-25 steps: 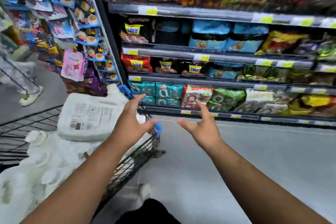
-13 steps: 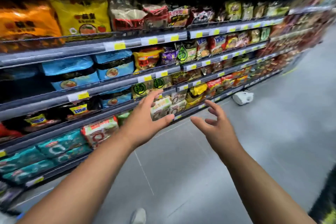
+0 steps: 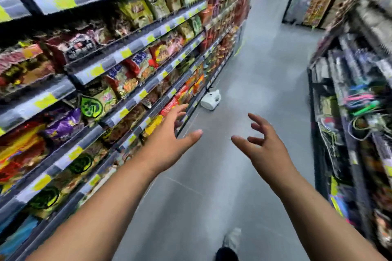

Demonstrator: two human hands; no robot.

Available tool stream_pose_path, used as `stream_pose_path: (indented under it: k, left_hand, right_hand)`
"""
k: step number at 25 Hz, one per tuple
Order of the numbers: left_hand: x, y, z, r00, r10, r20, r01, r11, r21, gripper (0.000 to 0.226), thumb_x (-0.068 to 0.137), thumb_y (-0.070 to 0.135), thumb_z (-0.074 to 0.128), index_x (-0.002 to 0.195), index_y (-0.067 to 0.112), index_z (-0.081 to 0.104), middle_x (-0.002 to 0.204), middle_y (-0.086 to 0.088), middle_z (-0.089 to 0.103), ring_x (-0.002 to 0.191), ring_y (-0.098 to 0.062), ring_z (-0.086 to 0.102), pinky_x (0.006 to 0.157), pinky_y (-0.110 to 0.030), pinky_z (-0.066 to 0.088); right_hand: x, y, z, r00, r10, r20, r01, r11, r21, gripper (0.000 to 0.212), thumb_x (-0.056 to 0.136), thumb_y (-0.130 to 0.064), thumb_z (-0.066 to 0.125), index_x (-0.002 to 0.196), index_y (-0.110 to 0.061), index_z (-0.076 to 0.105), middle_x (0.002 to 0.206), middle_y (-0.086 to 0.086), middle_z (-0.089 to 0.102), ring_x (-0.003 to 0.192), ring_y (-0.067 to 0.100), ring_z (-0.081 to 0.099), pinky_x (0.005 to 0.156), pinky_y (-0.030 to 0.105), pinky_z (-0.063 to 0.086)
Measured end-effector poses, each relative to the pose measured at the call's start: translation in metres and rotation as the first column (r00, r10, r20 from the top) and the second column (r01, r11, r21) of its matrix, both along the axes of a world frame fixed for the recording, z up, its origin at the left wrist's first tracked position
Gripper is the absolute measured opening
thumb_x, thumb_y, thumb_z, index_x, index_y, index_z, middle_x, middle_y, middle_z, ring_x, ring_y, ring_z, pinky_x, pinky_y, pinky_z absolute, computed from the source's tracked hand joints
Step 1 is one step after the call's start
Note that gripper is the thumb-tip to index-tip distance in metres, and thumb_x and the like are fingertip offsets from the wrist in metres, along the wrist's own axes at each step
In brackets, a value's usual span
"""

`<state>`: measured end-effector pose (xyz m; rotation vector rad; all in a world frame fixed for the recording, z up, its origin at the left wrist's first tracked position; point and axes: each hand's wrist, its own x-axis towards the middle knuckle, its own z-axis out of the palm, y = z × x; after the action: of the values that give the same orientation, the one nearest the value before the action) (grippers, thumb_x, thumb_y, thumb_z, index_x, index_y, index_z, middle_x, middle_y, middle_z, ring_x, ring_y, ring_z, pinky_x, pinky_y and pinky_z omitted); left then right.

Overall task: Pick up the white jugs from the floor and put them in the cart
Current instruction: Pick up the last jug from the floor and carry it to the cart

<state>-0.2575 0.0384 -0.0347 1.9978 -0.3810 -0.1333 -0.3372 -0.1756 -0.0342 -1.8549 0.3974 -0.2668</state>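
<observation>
Above the grey floor (image 3: 244,82), both hands reach forward, left hand (image 3: 167,146) and right hand (image 3: 265,146) spread-fingered, holding nothing. Well beyond them, a white jug (image 3: 211,99) lies against the shelf's (image 3: 135,99) base.

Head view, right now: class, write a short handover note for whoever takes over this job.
Left hand open, empty. Right hand open, empty.
One white jug lies on the floor by the foot of the left shelves, ahead of both hands, untouched.
Cart not in view; jugs already loaded cannot be told.
To do: walk over, lift that jug, carry it to the cart.
</observation>
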Motion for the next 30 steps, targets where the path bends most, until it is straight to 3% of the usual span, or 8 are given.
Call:
stream_pose_path:
  k: [6,11,15,19,23,30]
  left_hand:
    - [0.152,-0.117,-0.015,0.999,0.007,-0.049,-0.006,0.999,0.031,0.081,0.066,0.068,0.065,0.136,0.054,0.028,0.139,0.014,0.045,0.126,-0.011,0.048,0.108,-0.043,0.041]
    - [0.276,-0.176,-0.017,0.99,0.084,-0.113,-0.088,0.996,-0.03,0.071,0.081,0.047,0.071,0.139,0.049,0.03,0.138,0.014,0.046,0.125,-0.007,0.047,0.108,-0.042,0.042]
    - [0.392,-0.204,-0.034,0.987,0.1,-0.126,-0.106,0.994,-0.04,0.066,0.084,0.041,0.071,0.134,0.053,0.03,0.137,0.012,0.045,0.125,-0.007,0.047,0.109,-0.039,0.04]
    - [0.536,-0.241,-0.062,0.982,0.049,-0.181,-0.061,0.996,-0.059,0.071,0.077,0.05,0.07,0.137,0.052,0.031,0.136,0.015,0.045,0.127,-0.007,0.045,0.107,-0.037,0.039]
    - [0.647,-0.276,-0.084,0.961,0.034,-0.274,-0.039,0.999,-0.012,0.076,0.07,0.054,0.067,0.138,0.046,0.034,0.133,0.011,0.046,0.129,-0.013,0.045,0.11,-0.042,0.037]
    - [0.806,-0.359,-0.142,0.944,0.066,-0.322,-0.048,0.997,0.063,0.074,0.071,0.048,0.068,0.138,0.038,0.038,0.137,0.007,0.047,0.131,-0.01,0.042,0.105,-0.028,0.033]
  right_hand:
    - [0.165,-0.116,-0.005,0.999,0.021,-0.034,-0.022,0.999,-0.028,0.065,0.08,-0.039,0.074,0.136,-0.045,0.041,0.14,-0.005,0.043,0.113,0.016,0.054,0.079,0.031,0.046]
    - [0.31,-0.178,-0.003,0.994,0.091,-0.067,-0.089,0.996,0.021,0.064,0.082,-0.041,0.072,0.135,-0.048,0.038,0.136,-0.004,0.045,0.111,0.019,0.057,0.07,0.025,0.046]
    - [0.429,-0.208,-0.021,0.987,0.131,-0.088,-0.13,0.991,0.023,0.065,0.081,-0.045,0.071,0.136,-0.05,0.036,0.135,-0.006,0.044,0.111,0.019,0.058,0.074,0.028,0.045]
    - [0.566,-0.241,-0.047,0.986,0.113,-0.119,-0.111,0.994,0.023,0.066,0.082,-0.044,0.072,0.137,-0.05,0.036,0.137,-0.004,0.042,0.113,0.021,0.057,0.07,0.026,0.046]
    - [0.666,-0.274,-0.067,0.98,0.081,-0.18,-0.074,0.996,0.047,0.066,0.081,-0.041,0.073,0.137,-0.048,0.037,0.137,0.0,0.042,0.111,0.022,0.056,0.076,0.027,0.045]
    - [0.841,-0.362,-0.122,0.964,0.087,-0.25,-0.069,0.994,0.081,0.067,0.083,-0.041,0.071,0.138,-0.048,0.034,0.14,0.001,0.04,0.115,0.023,0.054,0.081,0.031,0.046]
